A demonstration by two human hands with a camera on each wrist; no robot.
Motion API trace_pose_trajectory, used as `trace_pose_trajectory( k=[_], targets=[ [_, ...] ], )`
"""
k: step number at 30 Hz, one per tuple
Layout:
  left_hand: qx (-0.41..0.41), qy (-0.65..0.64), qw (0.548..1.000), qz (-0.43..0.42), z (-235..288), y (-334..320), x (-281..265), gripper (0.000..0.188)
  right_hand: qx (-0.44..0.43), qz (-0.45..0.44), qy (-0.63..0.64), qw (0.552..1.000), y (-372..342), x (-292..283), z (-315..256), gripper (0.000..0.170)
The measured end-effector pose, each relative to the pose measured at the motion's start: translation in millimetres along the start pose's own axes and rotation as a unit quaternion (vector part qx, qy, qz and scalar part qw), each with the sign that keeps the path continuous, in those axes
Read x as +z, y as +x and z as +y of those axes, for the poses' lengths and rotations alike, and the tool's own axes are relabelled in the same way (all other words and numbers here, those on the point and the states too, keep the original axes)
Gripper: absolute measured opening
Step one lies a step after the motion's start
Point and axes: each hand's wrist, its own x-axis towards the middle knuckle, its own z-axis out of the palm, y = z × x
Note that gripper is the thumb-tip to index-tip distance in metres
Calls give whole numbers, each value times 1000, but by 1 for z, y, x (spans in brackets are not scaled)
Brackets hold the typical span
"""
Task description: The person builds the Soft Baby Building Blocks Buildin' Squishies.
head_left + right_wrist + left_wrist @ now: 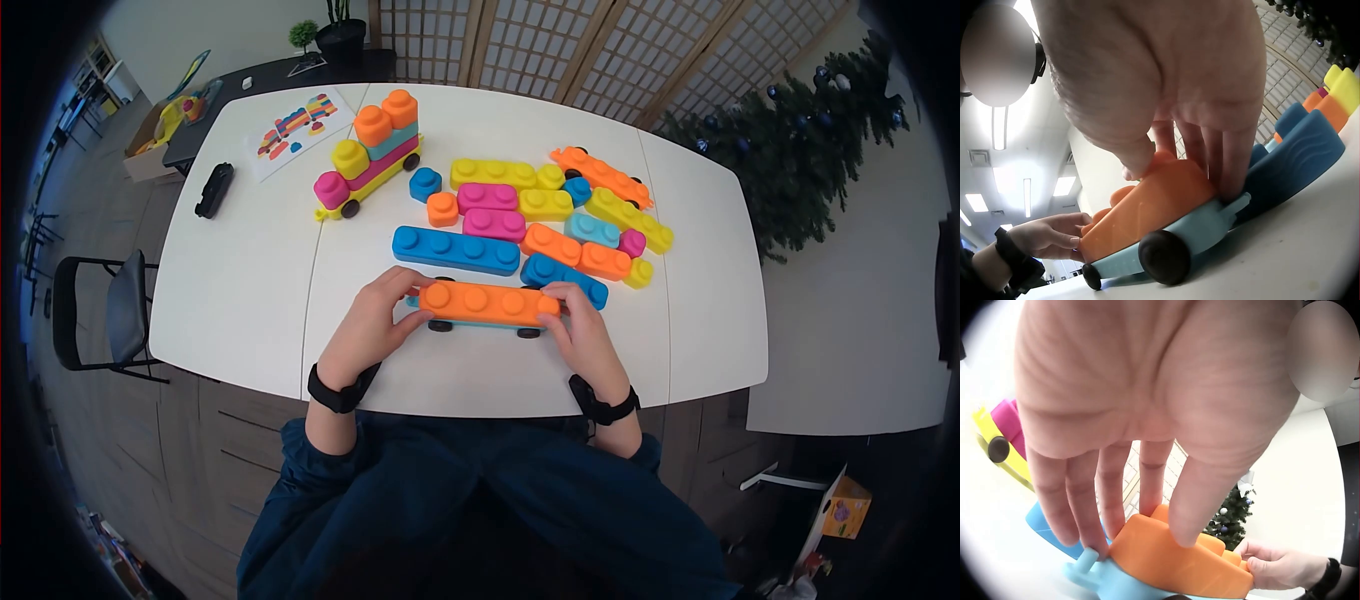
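Note:
A long orange building block [490, 304] with a row of studs sits on a light-blue wheeled base [1205, 227] with black wheels. My left hand [372, 318] grips the orange block at its left end, thumb on the near side and fingers on the far side. At the right end, my right hand [588, 338] holds the same block between thumb and fingers. The base's hook-like end [1088, 565] pokes out below the left fingers. Just beyond the hands lie a long blue block [455, 250] and a dark-blue block [565, 280].
Yellow, pink, orange and blue blocks lie grouped past the hands, among them a pink block [492, 224]. A yellow wheeled base [385, 180] carrying stacked blocks stands at back left. An orange wheeled base [603, 178], a picture sheet [290, 138] and a black object [214, 190] are also on the table.

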Motion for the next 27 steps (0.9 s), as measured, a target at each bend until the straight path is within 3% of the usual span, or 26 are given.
trace_pose_trajectory(
  k=[17,24,27],
  targets=[
    [-53,12,998,-38,1,0,2,32,9,20,30,999,-1,-4,0,32],
    [-38,20,999,-33,0,0,0,32,7,33,53,998,-5,-1,-3,32],
    [-48,30,996,-72,0,10,-14,31,15,18,38,999,-5,-3,-5,31]
  ],
)
